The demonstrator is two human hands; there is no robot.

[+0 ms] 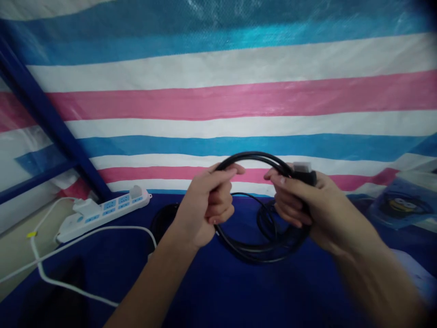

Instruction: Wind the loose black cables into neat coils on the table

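"Cable [254, 156], black and smooth, wound into a rounded ring of several strands, yes?"

"Yes. The strands bunch along the top, which catches a little light, and fan apart slightly at the bottom. The lower right is blurred."

"And its end?"

"A blocky black connector [305, 176] with a pale grey tip [302, 166] lies against the right hand [297, 196], above the thumb."

"How do the hands hold it?"

"The left hand [208, 200] pinches the ring's upper left between thumb and forefinger, its other fingers curled in. The right hand is closed around the right side, thumb pressed on top."

"Where is the ring, then?"

"Between the two hands, held up over a dark blue tabletop [218, 300]."

"What lies behind?"

"A thinner black cord [266, 223], loosely looped on the tabletop; I can't tell whether it joins the ring. Off to the left sits a white power strip [109, 212] with plugs in it, and beyond everything hangs a striped sheet [218, 105] in blue, white and pink."
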